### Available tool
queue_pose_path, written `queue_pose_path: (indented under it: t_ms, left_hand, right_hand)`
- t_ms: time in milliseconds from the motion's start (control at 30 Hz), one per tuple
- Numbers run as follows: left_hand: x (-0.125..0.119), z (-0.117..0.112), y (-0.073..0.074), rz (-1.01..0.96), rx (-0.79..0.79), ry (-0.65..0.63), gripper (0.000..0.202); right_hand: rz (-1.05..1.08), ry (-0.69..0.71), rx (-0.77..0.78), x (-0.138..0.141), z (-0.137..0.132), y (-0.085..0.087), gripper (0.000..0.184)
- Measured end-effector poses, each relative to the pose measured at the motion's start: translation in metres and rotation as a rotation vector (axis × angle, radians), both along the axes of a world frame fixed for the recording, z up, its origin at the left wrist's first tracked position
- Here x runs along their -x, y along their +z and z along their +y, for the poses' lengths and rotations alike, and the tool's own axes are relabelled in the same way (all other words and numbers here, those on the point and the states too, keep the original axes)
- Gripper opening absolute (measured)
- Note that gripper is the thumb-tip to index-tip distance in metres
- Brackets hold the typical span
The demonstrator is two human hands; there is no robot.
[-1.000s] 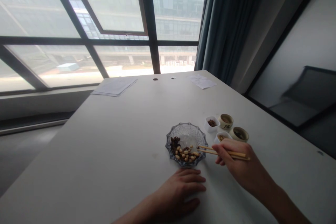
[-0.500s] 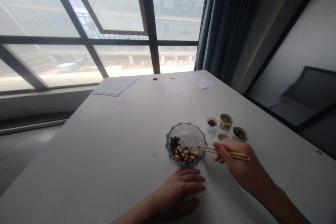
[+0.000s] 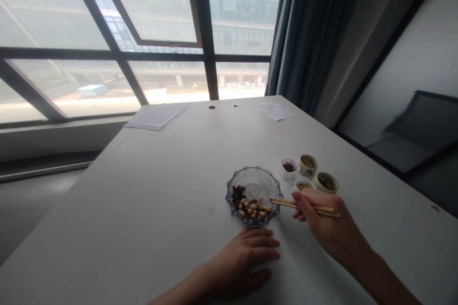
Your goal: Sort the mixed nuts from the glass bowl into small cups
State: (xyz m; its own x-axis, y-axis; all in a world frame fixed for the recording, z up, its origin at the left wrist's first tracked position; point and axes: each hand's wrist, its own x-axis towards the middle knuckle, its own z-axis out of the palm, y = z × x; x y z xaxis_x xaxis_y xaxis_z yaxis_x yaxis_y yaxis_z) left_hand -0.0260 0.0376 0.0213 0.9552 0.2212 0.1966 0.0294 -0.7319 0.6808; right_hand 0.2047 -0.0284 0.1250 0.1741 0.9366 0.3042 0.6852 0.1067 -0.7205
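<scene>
My right hand [image 3: 324,214] grips a pair of wooden chopsticks [image 3: 307,207], whose tips reach over the right rim of a scalloped glass bowl [image 3: 255,176]. In that bowl lie several pale, peanut-like pieces [image 3: 253,210], with dark brown dried bits [image 3: 238,195] at the left. I cannot make out whether the tips pinch anything. My left hand [image 3: 246,257] rests open on the table just in front of the bowl, fingers stretched to the right. A white square cup [image 3: 303,185] with yellowish bits is partly hidden behind my right hand.
Beyond my right hand stand another white square cup [image 3: 288,168] with brown bits and two round cream cups [image 3: 307,164], the nearer cup [image 3: 325,182] holding something dark. Papers [image 3: 155,117] lie at the white table's far left, and a sheet [image 3: 278,110] at the far right.
</scene>
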Motion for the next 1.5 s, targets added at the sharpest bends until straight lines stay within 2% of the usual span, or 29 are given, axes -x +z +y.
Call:
queue_pose_path:
  t_ms: [133, 200, 300, 367, 433, 467, 567, 667, 900, 1067, 1167, 1500]
  left_hand:
    - [0.001, 0.0, 0.002, 0.005, 0.007, 0.005, 0.041]
    - [0.001, -0.001, 0.003, 0.011, 0.011, 0.008, 0.042]
    - [0.001, -0.001, 0.005, 0.027, 0.014, 0.013, 0.045]
    - [0.0, 0.0, 0.006, 0.039, 0.014, 0.023, 0.045]
    - [0.0, 0.001, 0.007, 0.051, 0.011, 0.016, 0.046]
    - [0.0, 0.001, 0.008, 0.057, 0.007, 0.016, 0.047]
    - [0.0, 0.002, 0.008, 0.066, -0.012, 0.015, 0.045]
    - [0.0, 0.003, 0.008, 0.077, -0.024, 0.018, 0.044]
    - [0.001, 0.002, 0.005, 0.083, -0.006, 0.026, 0.047]
    - [0.0, 0.001, 0.007, 0.083, 0.006, 0.021, 0.045]
    - [0.0, 0.001, 0.008, 0.074, 0.004, 0.022, 0.043]
    - [-0.001, 0.001, 0.008, 0.051, 0.019, 0.023, 0.046]
  right_hand:
    - [0.02, -0.064, -0.098, -0.006, -0.016, 0.012, 0.039]
    - [0.023, -0.213, -0.19, -0.014, -0.033, 0.025, 0.032]
    - [-0.004, -0.537, -0.343, -0.035, -0.059, 0.04, 0.03]
    - [0.0, -0.67, -0.373, -0.054, -0.071, 0.038, 0.034]
    - [0.045, -0.705, -0.331, -0.073, -0.075, 0.023, 0.037]
    - [0.096, -0.756, -0.38, -0.083, -0.075, 0.013, 0.038]
    - [0.258, -0.73, -0.34, -0.104, -0.072, -0.018, 0.043]
    - [0.296, -0.744, -0.348, -0.11, -0.07, -0.032, 0.044]
    - [0.312, -0.716, -0.299, -0.104, -0.065, -0.026, 0.047]
    - [0.276, -0.705, -0.248, -0.107, -0.064, -0.031, 0.045]
    - [0.259, -0.704, -0.28, -0.108, -0.065, -0.031, 0.044]
    - [0.202, -0.684, -0.246, -0.107, -0.071, -0.035, 0.038]
